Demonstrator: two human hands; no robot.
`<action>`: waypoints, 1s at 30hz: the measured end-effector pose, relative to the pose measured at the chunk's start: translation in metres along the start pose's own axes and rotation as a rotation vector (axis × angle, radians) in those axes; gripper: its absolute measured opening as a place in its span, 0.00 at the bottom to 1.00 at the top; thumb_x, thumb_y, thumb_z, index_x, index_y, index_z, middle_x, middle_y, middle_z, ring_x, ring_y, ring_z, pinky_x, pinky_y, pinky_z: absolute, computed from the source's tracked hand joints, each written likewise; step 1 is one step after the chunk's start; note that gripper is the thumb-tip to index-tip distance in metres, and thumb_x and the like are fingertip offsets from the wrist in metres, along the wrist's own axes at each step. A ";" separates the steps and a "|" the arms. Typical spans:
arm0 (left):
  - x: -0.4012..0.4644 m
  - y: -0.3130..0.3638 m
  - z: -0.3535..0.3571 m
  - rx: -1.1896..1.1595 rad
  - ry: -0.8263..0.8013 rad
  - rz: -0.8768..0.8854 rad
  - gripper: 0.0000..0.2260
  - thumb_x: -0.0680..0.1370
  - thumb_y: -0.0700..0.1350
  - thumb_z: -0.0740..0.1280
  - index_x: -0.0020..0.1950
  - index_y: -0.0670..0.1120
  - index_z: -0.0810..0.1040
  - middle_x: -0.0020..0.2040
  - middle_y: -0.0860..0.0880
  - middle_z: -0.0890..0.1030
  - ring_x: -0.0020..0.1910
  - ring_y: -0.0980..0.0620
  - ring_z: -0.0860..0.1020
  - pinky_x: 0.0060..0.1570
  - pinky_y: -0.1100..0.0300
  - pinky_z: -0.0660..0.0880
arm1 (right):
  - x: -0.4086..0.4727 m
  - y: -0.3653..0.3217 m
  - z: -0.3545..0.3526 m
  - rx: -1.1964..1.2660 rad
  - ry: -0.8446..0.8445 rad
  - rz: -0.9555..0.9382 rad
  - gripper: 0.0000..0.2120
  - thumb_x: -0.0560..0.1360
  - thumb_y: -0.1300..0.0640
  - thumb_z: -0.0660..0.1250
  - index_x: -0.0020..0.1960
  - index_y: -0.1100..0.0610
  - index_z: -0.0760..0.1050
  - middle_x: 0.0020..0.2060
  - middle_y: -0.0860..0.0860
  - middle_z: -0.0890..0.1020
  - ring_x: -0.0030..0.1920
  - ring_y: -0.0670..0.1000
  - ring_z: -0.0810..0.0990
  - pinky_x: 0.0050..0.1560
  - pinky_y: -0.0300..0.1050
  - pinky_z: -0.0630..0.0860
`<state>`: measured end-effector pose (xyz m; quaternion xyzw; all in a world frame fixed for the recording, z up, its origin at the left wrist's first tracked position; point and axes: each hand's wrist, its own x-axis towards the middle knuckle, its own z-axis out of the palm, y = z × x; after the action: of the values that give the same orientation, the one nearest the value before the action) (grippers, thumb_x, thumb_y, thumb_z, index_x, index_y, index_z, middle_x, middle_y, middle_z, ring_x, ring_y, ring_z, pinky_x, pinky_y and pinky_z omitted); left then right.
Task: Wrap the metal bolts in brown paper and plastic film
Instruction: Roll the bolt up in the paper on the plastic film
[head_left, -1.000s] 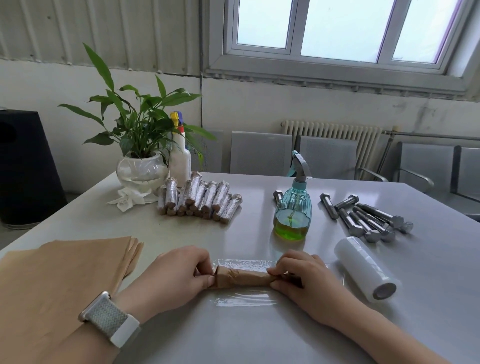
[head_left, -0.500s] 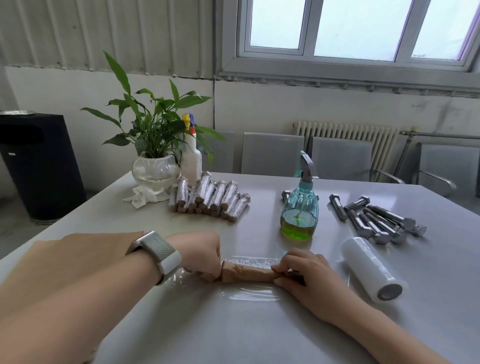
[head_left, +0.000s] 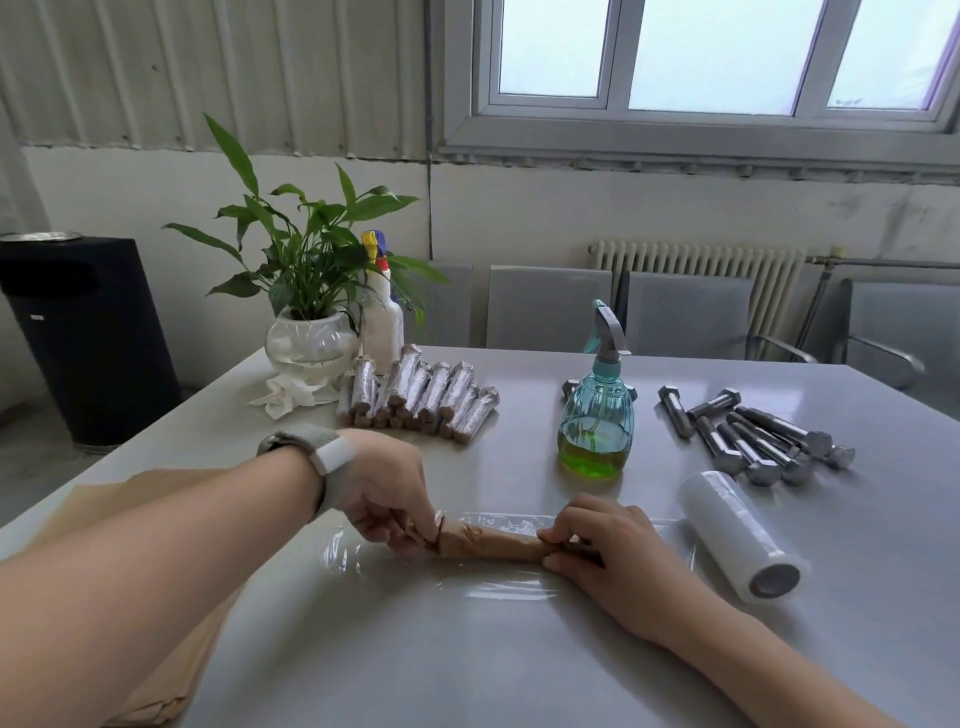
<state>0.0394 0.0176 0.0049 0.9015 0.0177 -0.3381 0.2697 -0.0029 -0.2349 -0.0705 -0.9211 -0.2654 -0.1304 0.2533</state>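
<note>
With your left hand (head_left: 387, 501) and right hand (head_left: 597, 540) pinching the brown-paper-wrapped bolt's (head_left: 488, 543) twisted ends near the table's front edge, expect stiff weight and clingy clear film (head_left: 488, 584).

Soft daylight is admitted through the window (head_left: 696, 57), whose panes are blown out to near white. Below the window, the table (head_left: 519, 649) is evenly lit, with pale glare thrown across its glossy top and off the plastic film (head_left: 493, 584). Only faint shadows are cast. Straight lines are bowed by wide-angle distortion toward the edges; focus is held throughout.
</note>
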 end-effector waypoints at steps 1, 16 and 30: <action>0.000 -0.002 -0.001 -0.042 -0.009 -0.007 0.04 0.76 0.36 0.69 0.50 0.39 0.80 0.35 0.45 0.80 0.28 0.55 0.79 0.26 0.66 0.72 | 0.000 0.000 0.000 0.005 0.000 0.000 0.04 0.74 0.51 0.73 0.47 0.47 0.80 0.44 0.36 0.75 0.45 0.36 0.70 0.54 0.42 0.68; -0.003 0.001 0.003 -0.115 0.013 0.039 0.09 0.75 0.35 0.70 0.53 0.34 0.81 0.37 0.43 0.83 0.32 0.53 0.82 0.33 0.64 0.80 | 0.002 0.001 0.000 0.032 -0.001 -0.016 0.05 0.72 0.53 0.74 0.47 0.49 0.81 0.41 0.33 0.74 0.43 0.31 0.70 0.52 0.42 0.70; -0.011 0.004 0.019 -0.133 0.233 0.152 0.16 0.74 0.37 0.67 0.61 0.48 0.74 0.41 0.46 0.80 0.29 0.51 0.82 0.32 0.60 0.81 | 0.003 0.000 -0.001 0.056 -0.013 -0.026 0.05 0.71 0.54 0.75 0.45 0.49 0.80 0.41 0.33 0.75 0.43 0.37 0.73 0.51 0.45 0.72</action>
<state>0.0207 0.0067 0.0016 0.9136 0.0028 -0.2078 0.3496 -0.0010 -0.2343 -0.0681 -0.9110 -0.2823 -0.1203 0.2757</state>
